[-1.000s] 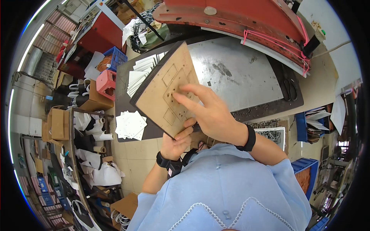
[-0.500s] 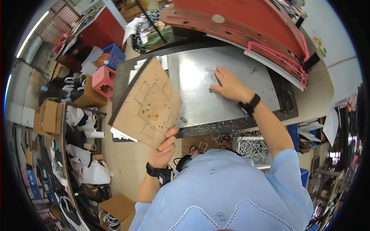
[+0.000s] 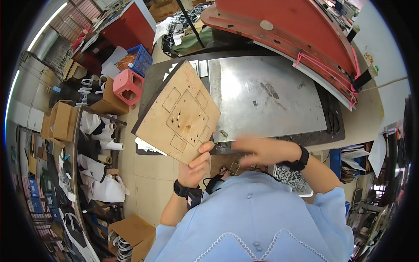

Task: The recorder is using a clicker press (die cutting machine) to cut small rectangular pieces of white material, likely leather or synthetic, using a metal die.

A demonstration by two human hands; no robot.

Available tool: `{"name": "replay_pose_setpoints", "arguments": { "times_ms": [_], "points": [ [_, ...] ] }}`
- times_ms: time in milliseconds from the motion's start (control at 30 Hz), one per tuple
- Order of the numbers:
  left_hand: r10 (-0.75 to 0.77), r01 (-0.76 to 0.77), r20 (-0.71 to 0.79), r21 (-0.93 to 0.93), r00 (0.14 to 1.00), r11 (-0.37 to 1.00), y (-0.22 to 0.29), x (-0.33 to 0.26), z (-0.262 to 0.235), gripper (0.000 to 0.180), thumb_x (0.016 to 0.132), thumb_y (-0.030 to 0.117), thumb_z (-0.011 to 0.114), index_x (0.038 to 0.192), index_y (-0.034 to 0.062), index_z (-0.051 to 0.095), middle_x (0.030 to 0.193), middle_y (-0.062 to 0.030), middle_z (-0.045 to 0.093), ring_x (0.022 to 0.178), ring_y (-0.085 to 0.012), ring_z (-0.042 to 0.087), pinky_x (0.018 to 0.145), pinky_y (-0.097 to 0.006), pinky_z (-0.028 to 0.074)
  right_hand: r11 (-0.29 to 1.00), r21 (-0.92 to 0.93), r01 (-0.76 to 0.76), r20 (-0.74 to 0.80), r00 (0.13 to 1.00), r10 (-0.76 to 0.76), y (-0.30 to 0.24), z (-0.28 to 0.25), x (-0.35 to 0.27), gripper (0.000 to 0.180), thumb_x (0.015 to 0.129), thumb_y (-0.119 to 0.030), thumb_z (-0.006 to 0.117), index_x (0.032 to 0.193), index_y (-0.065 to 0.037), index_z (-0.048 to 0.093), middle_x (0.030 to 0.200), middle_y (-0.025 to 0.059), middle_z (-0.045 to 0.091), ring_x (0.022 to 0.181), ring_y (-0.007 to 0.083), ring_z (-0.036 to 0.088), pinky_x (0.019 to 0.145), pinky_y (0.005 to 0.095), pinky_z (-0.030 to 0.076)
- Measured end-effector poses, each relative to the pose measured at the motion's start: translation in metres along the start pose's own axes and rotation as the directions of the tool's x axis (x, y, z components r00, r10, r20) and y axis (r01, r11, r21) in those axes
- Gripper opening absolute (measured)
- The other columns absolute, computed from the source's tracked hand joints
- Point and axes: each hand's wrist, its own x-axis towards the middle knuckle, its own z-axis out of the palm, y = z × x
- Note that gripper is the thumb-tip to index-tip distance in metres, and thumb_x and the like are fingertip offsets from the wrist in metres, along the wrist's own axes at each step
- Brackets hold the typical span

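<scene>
My left hand (image 3: 197, 168) grips the lower corner of a wooden cutting die board (image 3: 178, 115), with fingers over its face. The board is tilted up, and rectangular outlines and small dark holes mark its tan surface. Over the front edge of the work surface, my right hand (image 3: 262, 150) is smeared by motion, and nothing shows in it. Behind both hands lies a shiny metal plate (image 3: 266, 102) on a dark mat, with dark smudges and small bits on it. White sheets (image 3: 150, 146) stick out from behind the board.
A large red machine head (image 3: 279, 30) with pink cord overhangs the far right of the plate. Scissors (image 3: 334, 121) rest at the plate's right edge. A bin of white scraps (image 3: 291, 177) stands below the table front. Left are a pink stool (image 3: 128, 87) and a shelf of rolls (image 3: 102, 146).
My right hand has swept back from the middle of the metal plate toward its front edge and my body. The left hand still holds the board; the view has shifted slightly.
</scene>
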Motion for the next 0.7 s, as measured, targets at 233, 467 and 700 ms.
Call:
{"name": "replay_pose_setpoints", "arguments": {
  "times_ms": [233,467,700],
  "points": [
    [-0.121,0.126,-0.068,0.06,0.99,0.99,-0.004,0.004,0.004,0.059,0.104,0.028,0.038,0.146,-0.0077,0.018,0.091,-0.0125,0.039,0.053,-0.0161,0.044,0.039,-0.024,0.04,0.881,0.431,0.195,-0.737,0.64,0.219,-0.041,-0.063,0.024,0.044,0.092,-0.034,0.066,0.121,-0.001,0.062,0.107,0.0102,0.067,0.084,0.015,0.062,0.074,0.028,0.05],
    [-0.17,0.193,-0.144,0.16,0.975,0.968,-0.013,0.003,0.001,0.057,0.104,0.028,0.039,0.146,-0.0066,0.019,0.09,-0.0102,0.04,0.051,-0.0126,0.042,0.037,-0.021,0.036,0.766,0.539,0.35,-0.729,0.65,0.216,-0.075,-0.07,0.057,0.053,0.085,-0.037,0.074,0.117,0.004,0.063,0.099,0.006,0.067,0.074,0.0076,0.057,0.066,0.0247,0.047],
    [-0.195,0.208,-0.119,0.106,0.974,0.972,-0.014,-0.002,0.004,0.056,0.104,0.026,0.037,0.145,-0.0069,0.02,0.09,-0.0111,0.039,0.05,-0.0134,0.042,0.037,-0.022,0.037,0.805,0.444,0.393,-0.77,0.627,0.119,-0.07,-0.062,0.059,0.041,0.086,-0.024,0.07,0.117,0.002,0.063,0.093,0.0035,0.066,0.073,0.0066,0.055,0.066,0.0229,0.047]
  ]
}}
